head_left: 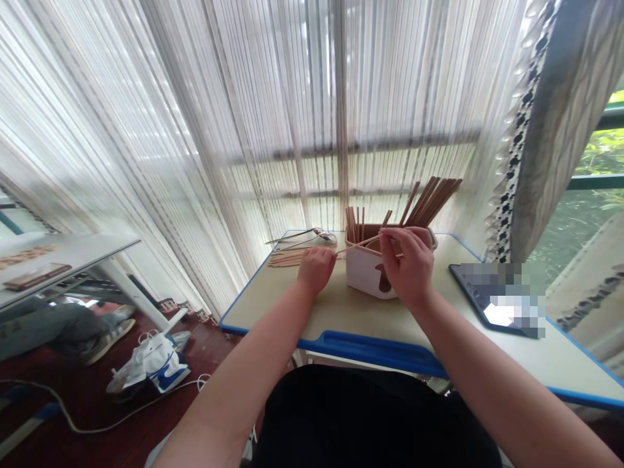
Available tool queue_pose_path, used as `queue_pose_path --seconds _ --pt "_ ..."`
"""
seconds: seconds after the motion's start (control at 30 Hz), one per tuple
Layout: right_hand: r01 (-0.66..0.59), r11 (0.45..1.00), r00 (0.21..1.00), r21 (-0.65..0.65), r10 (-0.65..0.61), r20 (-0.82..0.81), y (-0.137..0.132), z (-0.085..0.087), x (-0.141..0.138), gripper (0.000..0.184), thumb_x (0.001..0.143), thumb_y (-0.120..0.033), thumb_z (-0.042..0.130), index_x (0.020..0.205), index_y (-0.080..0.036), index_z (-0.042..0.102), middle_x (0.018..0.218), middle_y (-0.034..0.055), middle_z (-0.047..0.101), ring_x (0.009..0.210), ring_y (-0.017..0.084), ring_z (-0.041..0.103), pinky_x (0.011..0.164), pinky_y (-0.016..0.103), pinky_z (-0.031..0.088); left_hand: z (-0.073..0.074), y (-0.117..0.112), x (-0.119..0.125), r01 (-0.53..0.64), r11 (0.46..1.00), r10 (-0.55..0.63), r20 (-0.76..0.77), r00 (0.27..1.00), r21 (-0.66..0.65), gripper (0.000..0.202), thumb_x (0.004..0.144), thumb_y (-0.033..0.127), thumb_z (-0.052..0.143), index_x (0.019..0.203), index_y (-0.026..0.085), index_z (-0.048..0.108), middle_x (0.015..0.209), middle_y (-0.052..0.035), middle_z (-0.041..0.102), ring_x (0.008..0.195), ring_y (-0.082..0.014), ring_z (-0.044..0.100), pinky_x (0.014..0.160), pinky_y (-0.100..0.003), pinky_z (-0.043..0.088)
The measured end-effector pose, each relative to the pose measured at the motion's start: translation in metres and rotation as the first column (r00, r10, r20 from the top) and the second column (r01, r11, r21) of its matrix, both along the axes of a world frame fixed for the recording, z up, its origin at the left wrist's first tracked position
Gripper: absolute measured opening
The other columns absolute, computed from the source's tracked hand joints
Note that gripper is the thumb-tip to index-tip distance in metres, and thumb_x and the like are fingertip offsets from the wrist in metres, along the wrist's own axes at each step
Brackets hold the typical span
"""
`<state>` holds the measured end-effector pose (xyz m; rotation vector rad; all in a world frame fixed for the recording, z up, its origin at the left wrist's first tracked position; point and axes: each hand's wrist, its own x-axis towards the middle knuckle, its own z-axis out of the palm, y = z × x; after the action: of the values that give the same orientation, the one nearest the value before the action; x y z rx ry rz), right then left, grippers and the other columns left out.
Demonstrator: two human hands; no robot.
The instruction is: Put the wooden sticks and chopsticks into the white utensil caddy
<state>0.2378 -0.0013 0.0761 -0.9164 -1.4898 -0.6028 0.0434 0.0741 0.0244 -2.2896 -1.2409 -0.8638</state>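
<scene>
A white utensil holder (366,273) stands on the beige desk (351,312) and holds several brown chopsticks (429,201) that lean to the right. My right hand (409,263) is in front of the holder with its fingers pinched on a pale chopstick (358,244) that points left. To the left of the holder, my left hand (316,266) is curled knuckles-up on the desk, touching a pile of loose chopsticks (287,259). What its fingers hold is hidden.
Metal spoons (305,235) lie at the desk's back left. A dark tablet (497,299) lies at the right. The desk has a blue rim (370,348). Sheer curtains hang behind. A white bag (158,361), cables and another person's shoe (104,341) are on the floor at left.
</scene>
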Motion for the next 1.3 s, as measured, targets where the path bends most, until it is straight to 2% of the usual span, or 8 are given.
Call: queue_pose_path --seconds 0.37,0.47,0.57,0.67,0.87,1.1,1.2,1.3 --pt "-0.349 0.935 0.907 -0.06 0.321 -0.271 0.0 0.002 -0.005 0.029 0.081 -0.026 0.059 0.11 -0.023 0.052 0.087 0.0039 0.066 0.079 0.018 0.063 0.07 0.035 0.052 -0.001 -0.001 0.003 0.111 0.992 -0.114 -0.036 0.993 -0.063 0.035 0.095 0.034 0.028 0.082 0.018 0.056 0.083 -0.0069 0.063 0.087 -0.0174 0.058 0.082 -0.032 0.043" --pt "-0.416 0.9 0.897 -0.134 0.381 -0.223 -0.003 0.006 -0.008 0.021 0.082 -0.026 0.058 0.102 -0.023 0.057 0.087 0.0033 0.067 0.079 0.017 0.064 0.066 0.031 0.052 -0.001 -0.002 0.007 0.134 0.988 -0.136 -0.017 0.991 -0.073 0.035 0.095 0.033 0.026 0.087 0.018 0.056 0.087 -0.0072 0.064 0.09 -0.0173 0.058 0.084 -0.032 0.043" --pt "-0.392 0.909 0.918 -0.142 0.375 -0.133 -0.006 0.009 -0.008 0.006 0.082 -0.025 0.057 0.082 -0.021 0.062 0.088 0.004 0.068 0.081 0.017 0.064 0.071 0.031 0.052 -0.004 -0.002 0.008 0.151 0.985 -0.148 0.043 0.988 -0.08 0.033 0.095 0.034 0.028 0.108 0.017 0.053 0.095 -0.0078 0.064 0.095 -0.0178 0.057 0.088 -0.032 0.042" --pt "-0.337 0.942 0.91 0.001 0.326 -0.256 -0.006 0.013 -0.002 0.009 0.084 -0.026 0.054 0.085 -0.02 0.061 0.089 0.0049 0.066 0.082 0.017 0.063 0.074 0.032 0.051 -0.009 0.004 0.006 0.088 0.976 -0.065 0.118 0.991 -0.202 0.042 0.092 0.037 0.035 0.127 0.015 0.04 0.097 -0.0075 0.064 0.091 -0.018 0.059 0.083 -0.031 0.044" --pt "-0.157 0.972 0.789 0.178 0.231 -0.57 0.005 0.02 0.02 0.022 0.089 -0.035 0.045 0.098 -0.018 0.055 0.085 0.0049 0.063 0.075 0.016 0.06 0.068 0.033 0.049 -0.021 0.019 -0.001 -0.003 0.913 0.026 0.051 0.998 -0.408 0.028 0.084 0.032 0.047 0.105 0.017 0.057 0.094 -0.0061 0.065 0.091 -0.0188 0.058 0.083 -0.03 0.043" --pt "-0.076 0.997 0.934 -0.025 0.063 -0.351 0.006 0.021 0.022 0.025 0.087 -0.037 0.047 0.093 -0.019 0.062 0.095 0.0073 0.067 0.076 0.017 0.061 0.069 0.031 0.048 -0.02 0.02 -0.001 -0.054 0.93 0.072 0.035 0.997 -0.364 0.027 0.082 0.03 0.046 0.103 0.018 0.058 0.101 -0.0068 0.062 0.096 -0.0191 0.055 0.086 -0.029 0.041" --pt "-0.066 0.982 0.975 -0.178 0.026 -0.222 0.013 0.034 0.013 0.027 0.085 -0.039 0.05 0.094 -0.019 0.065 0.087 0.0058 0.069 0.072 0.017 0.061 0.066 0.029 0.046 -0.018 0.022 0.0 -0.214 0.925 0.236 0.031 0.971 -0.314 0.031 0.082 0.03 0.046 0.108 0.016 0.057 0.107 -0.0103 0.06 0.103 -0.0223 0.052 0.088 -0.032 0.04" --pt "-0.018 0.91 0.999 -0.414 0.005 -0.034 0.027 0.053 -0.002 0.027 0.084 -0.04 0.051 0.086 -0.02 0.068 0.074 0.004 0.069 0.067 0.017 0.061 0.061 0.028 0.042 -0.018 0.024 0.003 -0.372 0.87 0.384 -0.029 0.923 -0.324 0.032 0.082 0.03 0.045 0.104 0.013 0.059 0.108 -0.0142 0.058 0.104 -0.0267 0.05 0.086 -0.038 0.04"
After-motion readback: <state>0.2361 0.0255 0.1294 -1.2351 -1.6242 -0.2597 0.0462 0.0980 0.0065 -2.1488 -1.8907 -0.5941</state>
